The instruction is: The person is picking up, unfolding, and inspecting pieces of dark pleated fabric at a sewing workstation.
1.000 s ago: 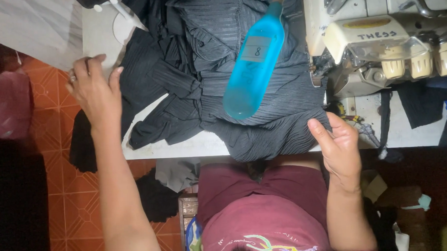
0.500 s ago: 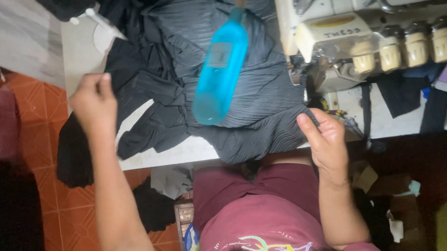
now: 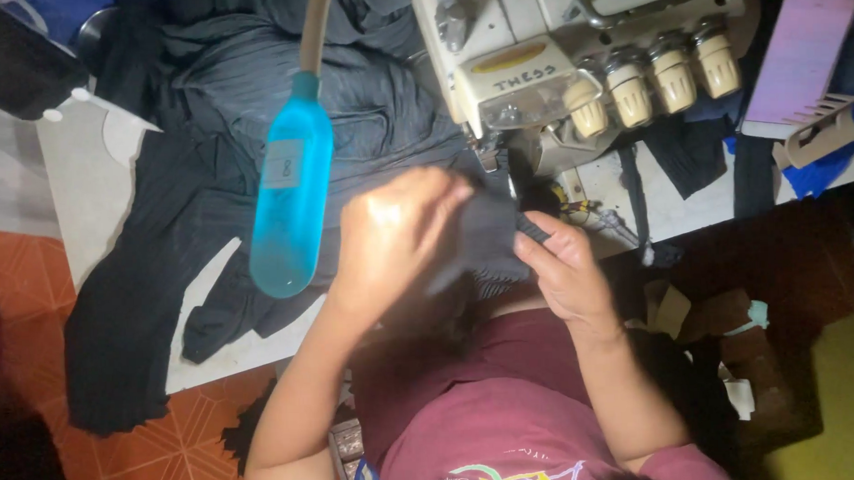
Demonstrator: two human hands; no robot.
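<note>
Your left hand (image 3: 398,236) and right hand (image 3: 561,273) both pinch the dark cloth (image 3: 488,233) at the bench's (image 3: 84,186) near edge, just below the sewing machine (image 3: 572,65). Keep the cloth flat and its edges lined up.

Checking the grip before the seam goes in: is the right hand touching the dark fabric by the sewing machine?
Touching. The head view shows the right hand with its fingers pinching the dark fabric just below the sewing machine.
</note>
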